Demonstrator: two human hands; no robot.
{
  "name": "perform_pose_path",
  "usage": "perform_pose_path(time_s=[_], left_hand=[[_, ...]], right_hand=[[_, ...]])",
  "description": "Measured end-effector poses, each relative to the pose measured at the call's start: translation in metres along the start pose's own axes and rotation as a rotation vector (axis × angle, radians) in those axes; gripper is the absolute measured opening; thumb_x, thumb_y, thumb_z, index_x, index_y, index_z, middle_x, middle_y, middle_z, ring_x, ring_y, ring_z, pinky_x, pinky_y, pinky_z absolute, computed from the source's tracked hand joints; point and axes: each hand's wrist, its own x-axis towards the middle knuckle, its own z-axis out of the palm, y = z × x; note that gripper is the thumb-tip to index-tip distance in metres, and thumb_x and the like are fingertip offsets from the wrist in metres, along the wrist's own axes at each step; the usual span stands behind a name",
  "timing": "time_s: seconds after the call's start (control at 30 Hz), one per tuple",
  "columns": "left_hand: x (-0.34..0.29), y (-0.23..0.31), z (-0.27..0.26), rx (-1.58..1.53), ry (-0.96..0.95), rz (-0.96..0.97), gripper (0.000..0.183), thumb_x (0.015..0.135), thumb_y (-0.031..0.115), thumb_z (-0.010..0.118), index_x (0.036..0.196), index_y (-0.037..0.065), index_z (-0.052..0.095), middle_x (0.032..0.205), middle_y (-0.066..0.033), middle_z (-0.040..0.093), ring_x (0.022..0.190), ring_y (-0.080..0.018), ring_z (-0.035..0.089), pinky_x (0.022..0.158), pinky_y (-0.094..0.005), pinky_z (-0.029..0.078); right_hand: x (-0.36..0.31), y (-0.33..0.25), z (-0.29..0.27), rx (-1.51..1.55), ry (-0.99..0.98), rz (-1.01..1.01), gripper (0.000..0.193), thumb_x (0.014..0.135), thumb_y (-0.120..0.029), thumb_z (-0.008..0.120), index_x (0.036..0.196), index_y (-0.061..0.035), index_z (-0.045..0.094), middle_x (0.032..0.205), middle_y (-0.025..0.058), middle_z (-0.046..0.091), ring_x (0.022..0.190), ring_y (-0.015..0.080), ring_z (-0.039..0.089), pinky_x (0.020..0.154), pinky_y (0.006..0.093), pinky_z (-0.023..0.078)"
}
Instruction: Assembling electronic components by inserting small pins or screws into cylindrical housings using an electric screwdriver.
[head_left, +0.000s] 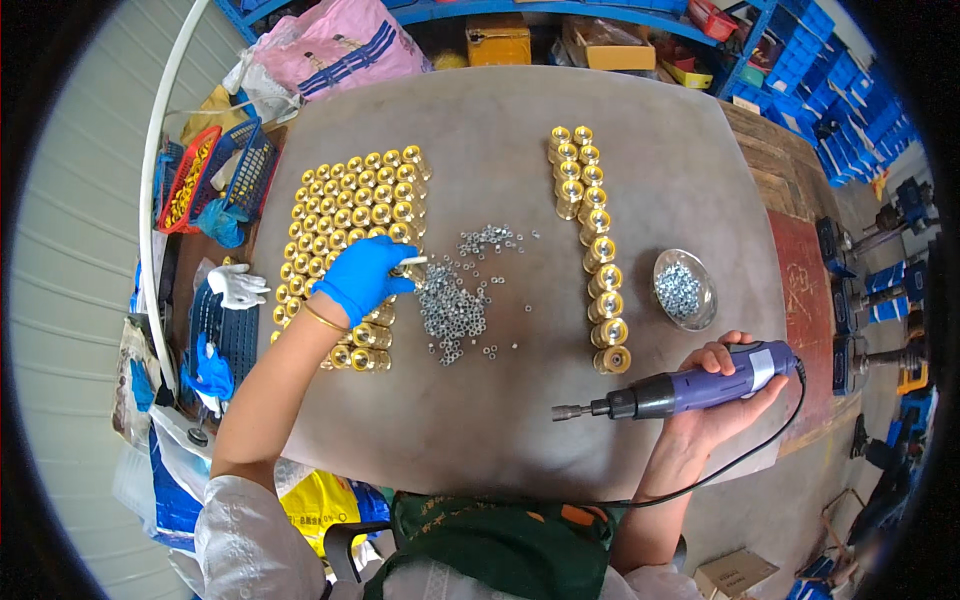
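Observation:
My left hand (362, 278), in a blue glove, is closed in a pinch on a short white rod (412, 261). It hovers over the right edge of a block of brass fittings (345, 200) standing in rows, and covers some of them. Just right of it lies a loose heap of small metal nuts (452, 310). My bare right hand (722, 395) is wrapped round a purple electric screwdriver (690, 392), whose socket tip points left over the table. Beyond the tip, more brass fittings (606, 280) stand in a narrow column.
A clear bowl (685, 290) of small metal parts sits right of the column on the grey tabletop (520, 430). The screwdriver's black cord (790, 430) loops down toward me. Baskets (250, 165) and a white glove (238, 287) lie at the left edge. Blue shelving (560, 8) stands behind.

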Motion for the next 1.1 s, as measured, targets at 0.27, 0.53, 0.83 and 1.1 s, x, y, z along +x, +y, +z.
perform_pose_path(time_s=[0.27,0.53,0.83,1.1], left_hand=[[-0.047,0.114,0.008,-1.238,0.035,-0.715,0.019,0.081,0.015,0.058,0.095,0.003,0.061,0.074,-0.0001,0.058,0.055,-0.0031,0.044,0.047,-0.0187,0.036],[-0.059,0.172,0.023,-1.603,0.113,-0.669,0.020,0.085,0.014,0.053,0.097,0.001,0.059,0.074,-0.0008,0.057,0.052,-0.0019,0.039,0.045,-0.0162,0.032],[-0.055,0.176,0.033,-1.630,0.082,-0.653,0.018,0.084,0.014,0.055,0.097,0.001,0.058,0.070,-0.0001,0.054,0.052,-0.0021,0.039,0.045,-0.0162,0.032],[-0.050,0.179,0.038,-1.572,0.141,-0.653,0.018,0.085,0.018,0.053,0.093,0.002,0.059,0.072,-0.0026,0.057,0.055,-0.0040,0.046,0.046,-0.0165,0.036]], right_hand=[[0.003,0.003,0.011,0.034,0.007,-0.086,0.056,0.078,-0.051,0.055,0.097,0.0005,0.047,0.092,0.0120,0.051,0.058,0.0131,0.047,0.054,0.0247,0.043],[0.000,0.001,0.022,0.022,0.020,-0.110,0.057,0.076,-0.053,0.056,0.095,-0.0004,0.047,0.089,0.0109,0.052,0.054,0.0125,0.046,0.050,0.0242,0.042],[0.001,-0.006,0.018,-0.008,-0.048,-0.105,0.060,0.074,-0.058,0.055,0.095,-0.0027,0.047,0.082,0.0080,0.054,0.050,0.0111,0.045,0.047,0.0234,0.038],[0.004,-0.005,0.015,-0.030,-0.034,-0.111,0.060,0.075,-0.059,0.053,0.092,-0.0027,0.047,0.081,0.0077,0.055,0.047,0.0119,0.044,0.045,0.0259,0.038]])
